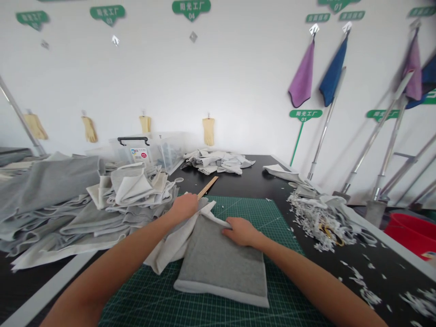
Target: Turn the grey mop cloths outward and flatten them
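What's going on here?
A person's left hand holds the top of a folded grey fabric piece on a green cutting mat, beside a wooden ruler. The right hand presses on its white edge. Loose grey fabric is heaped to the left, white scraps to the right.

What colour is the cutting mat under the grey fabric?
The cutting mat is dark green with pale grid lines; head view.
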`<state>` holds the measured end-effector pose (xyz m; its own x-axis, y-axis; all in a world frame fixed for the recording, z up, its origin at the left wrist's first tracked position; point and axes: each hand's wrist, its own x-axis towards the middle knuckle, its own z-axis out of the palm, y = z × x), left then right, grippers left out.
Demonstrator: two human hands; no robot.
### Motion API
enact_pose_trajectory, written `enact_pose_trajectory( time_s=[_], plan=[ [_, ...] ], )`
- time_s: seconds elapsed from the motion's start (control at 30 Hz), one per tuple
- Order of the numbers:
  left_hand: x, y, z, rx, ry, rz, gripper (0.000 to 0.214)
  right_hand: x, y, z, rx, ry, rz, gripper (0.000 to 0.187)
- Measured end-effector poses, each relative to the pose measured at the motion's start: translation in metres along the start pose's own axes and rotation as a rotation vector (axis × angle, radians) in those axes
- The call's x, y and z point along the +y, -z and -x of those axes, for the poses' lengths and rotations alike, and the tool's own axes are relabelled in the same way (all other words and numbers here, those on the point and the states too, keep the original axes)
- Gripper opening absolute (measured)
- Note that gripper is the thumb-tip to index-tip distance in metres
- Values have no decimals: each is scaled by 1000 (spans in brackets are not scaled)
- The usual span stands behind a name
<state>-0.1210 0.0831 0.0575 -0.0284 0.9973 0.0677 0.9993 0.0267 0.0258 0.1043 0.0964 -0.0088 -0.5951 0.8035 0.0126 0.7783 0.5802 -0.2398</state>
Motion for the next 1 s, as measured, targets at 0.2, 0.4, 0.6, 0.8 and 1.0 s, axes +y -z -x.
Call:
enact_pose_trajectory(
  time_s=[0.2,0.4,0.6,0.8,1.0],
  plan=[
    [-2,-17,-36,-95,130,37,38,0,0,12,-2,9,20,37],
    [-6,-17,-51,-151,194,99,36,-3,5,22,-9,-9,42,37],
    [13,-13,-61,-185,129,185,31,-4,9,46,-20,-4,50,37],
    [69,-29,-65,-255,35,329,48,-5,9,66,-1,-7,69,33],
    [127,-50,-63,-367,-67,377,45,-1,5,74,17,13,70,33]
  ],
)
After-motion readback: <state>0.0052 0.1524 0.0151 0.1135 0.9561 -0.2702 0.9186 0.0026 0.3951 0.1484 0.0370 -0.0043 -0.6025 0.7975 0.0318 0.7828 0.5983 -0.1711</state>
